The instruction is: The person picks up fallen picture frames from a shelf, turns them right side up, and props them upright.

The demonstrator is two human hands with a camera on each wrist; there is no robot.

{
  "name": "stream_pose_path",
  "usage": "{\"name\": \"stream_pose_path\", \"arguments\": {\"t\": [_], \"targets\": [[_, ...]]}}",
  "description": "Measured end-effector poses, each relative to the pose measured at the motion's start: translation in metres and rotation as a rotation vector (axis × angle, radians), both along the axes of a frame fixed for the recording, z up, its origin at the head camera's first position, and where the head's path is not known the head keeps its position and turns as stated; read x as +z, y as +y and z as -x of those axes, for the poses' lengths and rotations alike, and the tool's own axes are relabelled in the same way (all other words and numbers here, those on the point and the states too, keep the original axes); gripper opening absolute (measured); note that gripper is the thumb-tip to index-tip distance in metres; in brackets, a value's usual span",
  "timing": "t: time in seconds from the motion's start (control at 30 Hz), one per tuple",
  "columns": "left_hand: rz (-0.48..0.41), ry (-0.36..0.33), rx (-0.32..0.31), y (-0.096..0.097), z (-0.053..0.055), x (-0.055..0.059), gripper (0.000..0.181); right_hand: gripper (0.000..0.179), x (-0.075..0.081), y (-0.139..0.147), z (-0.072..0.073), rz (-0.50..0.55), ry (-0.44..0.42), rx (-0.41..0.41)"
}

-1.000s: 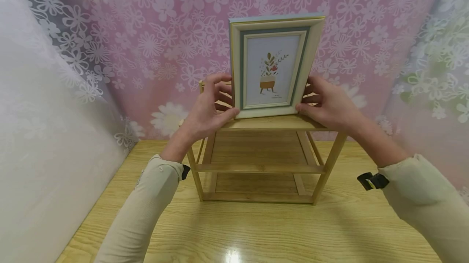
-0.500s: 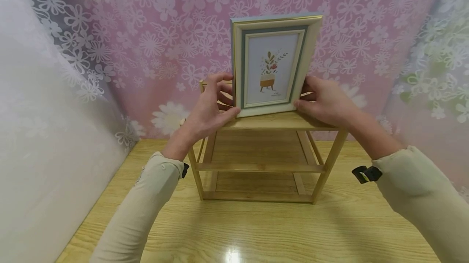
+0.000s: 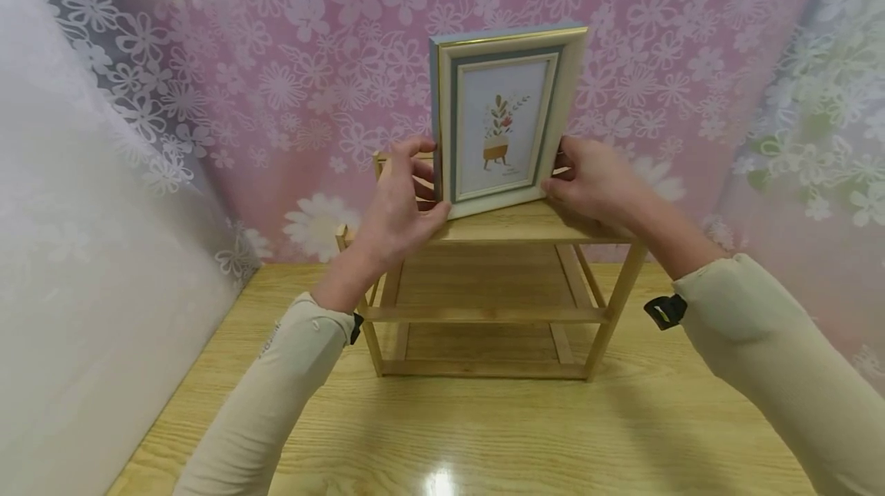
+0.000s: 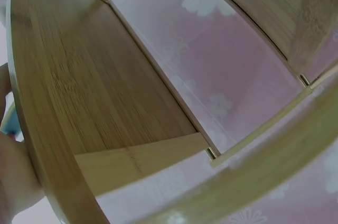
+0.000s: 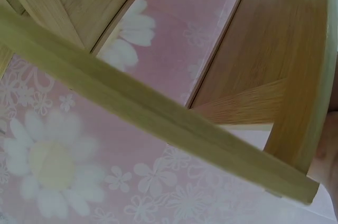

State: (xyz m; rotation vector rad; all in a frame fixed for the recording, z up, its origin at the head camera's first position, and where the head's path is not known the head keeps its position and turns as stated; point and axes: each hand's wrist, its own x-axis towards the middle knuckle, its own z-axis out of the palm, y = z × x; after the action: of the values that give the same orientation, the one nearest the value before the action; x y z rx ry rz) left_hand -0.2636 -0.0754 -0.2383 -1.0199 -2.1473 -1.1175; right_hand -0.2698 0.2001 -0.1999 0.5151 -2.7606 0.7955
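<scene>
A picture frame [image 3: 508, 120] with a cream and blue-grey border and a gold edge line stands on the top board of a wooden shelf rack [image 3: 484, 316]. It leans back slightly and is turned at an angle. Its picture shows a potted plant. My left hand [image 3: 404, 208] grips the frame's lower left side, thumb at the front corner. On the lower right side, my right hand [image 3: 598, 181] holds it with thumb in front and fingers behind. In the left wrist view, part of the left hand [image 4: 16, 179] shows beyond the shelf board.
The rack's two lower shelves sit below, over a wood-grain surface [image 3: 442, 427]. Behind hangs a pink floral curtain [image 3: 311, 97], with a whitish sheet [image 3: 83, 273] at the left. A slanted wooden leg [image 5: 158, 123] crosses the right wrist view.
The frame's right side has swung left and back, so its blue-grey left edge shows more. My right hand has moved left with it; my left hand stays nearly in place.
</scene>
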Motion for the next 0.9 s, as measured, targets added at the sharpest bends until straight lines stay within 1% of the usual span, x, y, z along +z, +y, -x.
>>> {"name": "stream_pose_path", "arguments": {"t": [0.13,0.27,0.43,0.53,0.67,0.77,0.9], "targets": [[0.005,0.015,0.053,0.002,-0.003,0.000,0.070,0.039,0.002,-0.003,0.004,0.005,-0.030,0.009],[0.011,0.030,0.082,0.005,-0.004,0.000,0.070,0.039,0.003,-0.004,0.008,0.008,-0.050,0.004],[0.018,0.017,0.088,0.008,-0.006,0.000,0.070,0.037,0.003,-0.005,0.012,0.010,-0.065,-0.010],[0.016,0.003,0.087,0.009,-0.007,-0.001,0.071,0.036,0.004,-0.008,0.015,0.041,-0.094,-0.005],[0.021,0.012,0.107,0.011,-0.007,-0.001,0.072,0.031,0.004,-0.010,0.020,0.105,-0.143,-0.003],[0.028,0.032,0.123,0.013,-0.007,-0.002,0.072,0.028,0.004,-0.010,0.024,0.136,-0.167,-0.002],[0.037,0.048,0.134,0.015,-0.007,-0.002,0.071,0.031,0.005,-0.011,0.026,0.163,-0.190,0.009]]}}
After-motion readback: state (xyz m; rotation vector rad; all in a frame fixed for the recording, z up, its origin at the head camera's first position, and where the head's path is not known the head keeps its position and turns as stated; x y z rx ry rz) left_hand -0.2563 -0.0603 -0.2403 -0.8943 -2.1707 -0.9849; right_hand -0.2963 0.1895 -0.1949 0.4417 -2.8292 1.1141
